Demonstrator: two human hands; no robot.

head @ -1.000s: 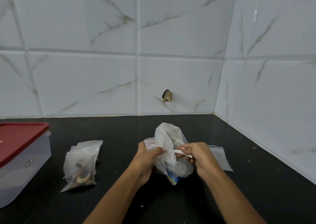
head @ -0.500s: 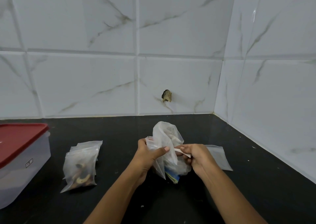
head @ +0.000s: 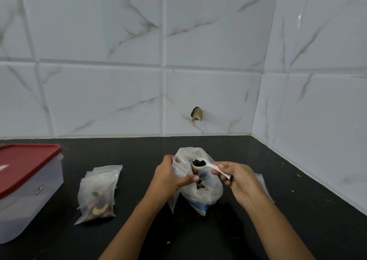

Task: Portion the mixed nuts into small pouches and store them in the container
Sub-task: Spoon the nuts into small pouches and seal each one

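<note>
A translucent plastic bag of mixed nuts sits on the black counter in the middle. My left hand pinches a small clear pouch against the bag's left side. My right hand holds a white plastic scoop by its handle, and the bowl, loaded with dark pieces, is lifted above the bag's mouth. A stack of small pouches lies to the left, the top one showing nuts inside. The clear container with a red lid stands at the far left, lid on.
Another flat pouch lies partly hidden behind my right hand. White marble-look tiled walls close the counter at the back and right. A chipped hole marks the back wall.
The scoop was down inside the bag; my right hand has now lifted it out, loaded with dark pieces. My left hand has kept the pouch beside the bag.
</note>
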